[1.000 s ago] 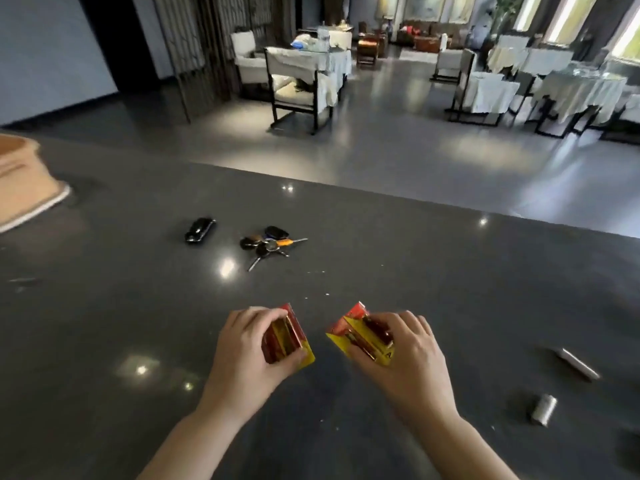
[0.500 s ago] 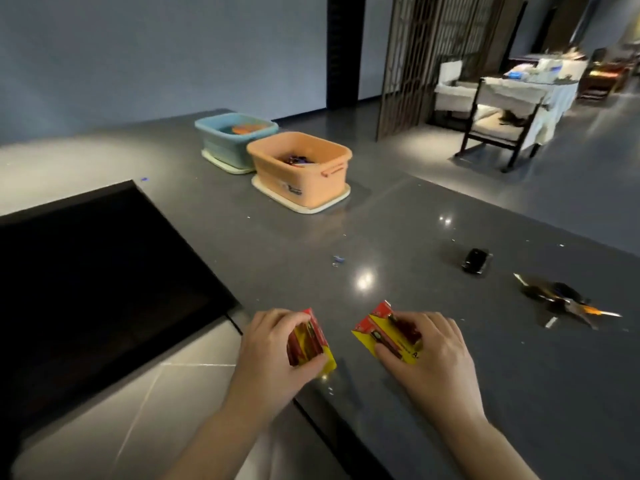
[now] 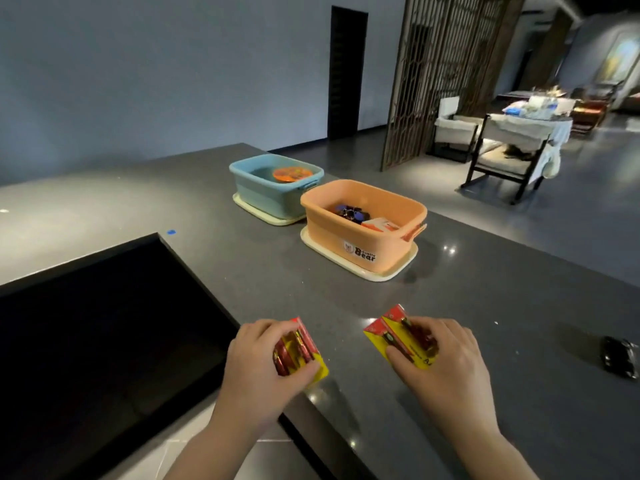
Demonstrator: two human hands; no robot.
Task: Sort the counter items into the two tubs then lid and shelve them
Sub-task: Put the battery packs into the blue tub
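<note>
Sorting is under way: the left hand point(image 3: 256, 368) grips one battery pack point(image 3: 304, 355) and the right hand point(image 3: 440, 362) grips another pack point(image 3: 391, 337), both just above the counter point(image 3: 485, 306). Next, I judge, both packs go forward into one tub, likely the orange tub point(image 3: 349, 233) beside the blue tub point(image 3: 256, 188).

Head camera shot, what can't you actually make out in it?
- Left pack: its front is covered by the left hand, so the print is unreadable.
- Right pack: partly under the right hand, so the battery count is hidden.
- Blue tub: its near wall hides everything below the orange round thing.
- Orange tub: the dark items inside are too small to identify.
- Black object: blurred at the right edge.
</note>
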